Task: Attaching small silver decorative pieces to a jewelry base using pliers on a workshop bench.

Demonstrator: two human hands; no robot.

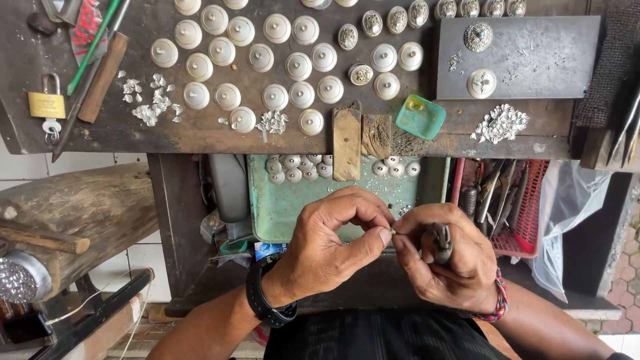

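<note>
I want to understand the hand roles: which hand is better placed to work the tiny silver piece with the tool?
Right, probably: the right hand grips the pliers, while the left hand pinches the tiny silver piece.

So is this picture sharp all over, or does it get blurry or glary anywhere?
Head view: soft, even daylight, no harsh glare; the left hand and right hand are sharp, as are the round silver caps; the bench edge bows slightly from the wide lens.

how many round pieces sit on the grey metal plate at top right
2: an ornate silver one near the top of the plate, and a plainer white one just below it.
</note>
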